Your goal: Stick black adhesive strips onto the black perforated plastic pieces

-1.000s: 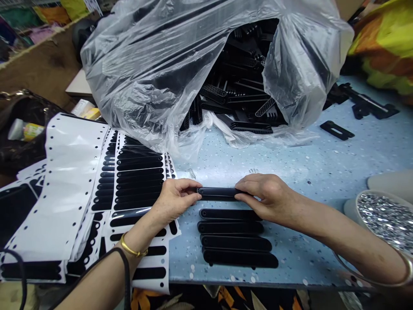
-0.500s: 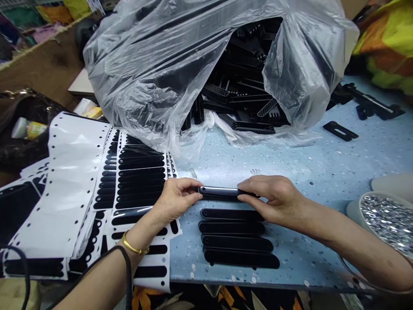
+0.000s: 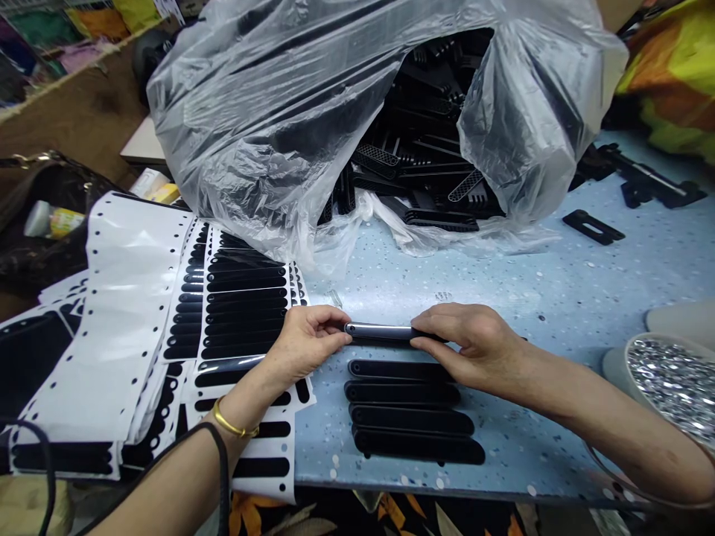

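Note:
A glossy black strip (image 3: 383, 331) with rounded ends lies level between my hands above the blue speckled table. The thumb and fingers of my left hand (image 3: 310, 339) pinch its left end. My right hand (image 3: 472, 339) grips its right end, covering that part. Just below, several similar black strips (image 3: 413, 418) are laid in a stacked column on the table. White sheets with black strip-shaped stickers (image 3: 246, 309) lie beside my left hand, partly under my left forearm.
A clear plastic bag (image 3: 240, 134) full of black parts (image 3: 424, 149) fills the back. At right are a tub of small shiny pieces (image 3: 670, 380), a slotted black part (image 3: 593, 226) and the table (image 3: 558, 298). A dark bag (image 3: 39, 238) sits far left.

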Demonstrator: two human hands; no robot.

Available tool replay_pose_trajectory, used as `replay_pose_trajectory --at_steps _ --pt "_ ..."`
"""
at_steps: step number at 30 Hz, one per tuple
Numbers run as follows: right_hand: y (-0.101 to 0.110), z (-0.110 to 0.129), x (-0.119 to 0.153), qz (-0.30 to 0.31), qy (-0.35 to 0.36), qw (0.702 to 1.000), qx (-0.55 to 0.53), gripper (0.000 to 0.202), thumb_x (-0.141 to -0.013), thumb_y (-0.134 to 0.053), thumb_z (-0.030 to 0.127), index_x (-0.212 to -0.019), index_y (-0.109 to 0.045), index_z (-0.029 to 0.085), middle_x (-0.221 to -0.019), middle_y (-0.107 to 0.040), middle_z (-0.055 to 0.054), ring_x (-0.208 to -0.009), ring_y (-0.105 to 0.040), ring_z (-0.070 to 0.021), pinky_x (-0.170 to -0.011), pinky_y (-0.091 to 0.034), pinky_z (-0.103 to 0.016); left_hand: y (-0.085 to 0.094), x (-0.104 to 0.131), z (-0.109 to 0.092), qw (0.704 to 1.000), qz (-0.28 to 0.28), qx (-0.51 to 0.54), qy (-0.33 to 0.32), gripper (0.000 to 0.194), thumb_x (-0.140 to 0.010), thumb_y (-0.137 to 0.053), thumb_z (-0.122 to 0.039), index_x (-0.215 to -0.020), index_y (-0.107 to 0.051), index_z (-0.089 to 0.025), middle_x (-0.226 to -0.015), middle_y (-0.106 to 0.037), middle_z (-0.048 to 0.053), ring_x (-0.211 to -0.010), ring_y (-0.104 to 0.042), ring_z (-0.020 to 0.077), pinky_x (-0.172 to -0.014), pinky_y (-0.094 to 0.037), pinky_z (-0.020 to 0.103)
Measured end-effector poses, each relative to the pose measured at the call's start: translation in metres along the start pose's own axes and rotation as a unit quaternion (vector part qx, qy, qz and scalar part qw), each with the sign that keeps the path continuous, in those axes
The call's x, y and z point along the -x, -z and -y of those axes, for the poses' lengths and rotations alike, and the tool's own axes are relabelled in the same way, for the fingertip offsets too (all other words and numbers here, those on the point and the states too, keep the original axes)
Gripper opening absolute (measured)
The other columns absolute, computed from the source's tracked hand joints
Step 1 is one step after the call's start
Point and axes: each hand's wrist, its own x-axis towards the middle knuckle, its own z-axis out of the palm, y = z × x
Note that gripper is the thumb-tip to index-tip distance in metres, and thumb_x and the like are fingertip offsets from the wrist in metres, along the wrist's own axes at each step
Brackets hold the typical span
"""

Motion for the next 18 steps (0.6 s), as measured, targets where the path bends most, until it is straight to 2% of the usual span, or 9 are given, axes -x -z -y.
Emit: replay_pose_trajectory --at_steps 12,18 --pt "-0.0004 -0.0004 -0.0008 0.021 -0.002 1.000 0.014 0.017 -0.092 -0.055 0.017 -0.081 -0.069 0.018 -0.074 -0.069 -0.007 -0.065 -0.064 -0.0188 -0.060 -0.048 -0.029 0.0012 0.0002 -0.0004 1.000 0.005 -0.010 -0.003 0.017 -0.061 -0.073 -0.014 -0.078 -0.076 -0.011 -0.057 -0.063 -0.001 -0.053 -0.056 0.0099 -0.053 -0.045 0.020" --pt "-0.0045 0.0003 0.0004 0.007 -0.003 0.999 0.033 0.020 -0.092 -0.053 0.017 -0.080 -0.068 0.018 -0.072 -0.069 -0.007 -0.065 -0.063 -0.0189 -0.061 -0.048 -0.030 0.0016 -0.0003 0.0008 1.000 0.010 -0.013 -0.009 0.016 -0.062 -0.073 -0.013 -0.078 -0.076 -0.011 -0.057 -0.064 0.000 -0.054 -0.058 0.0106 -0.054 -0.048 0.021"
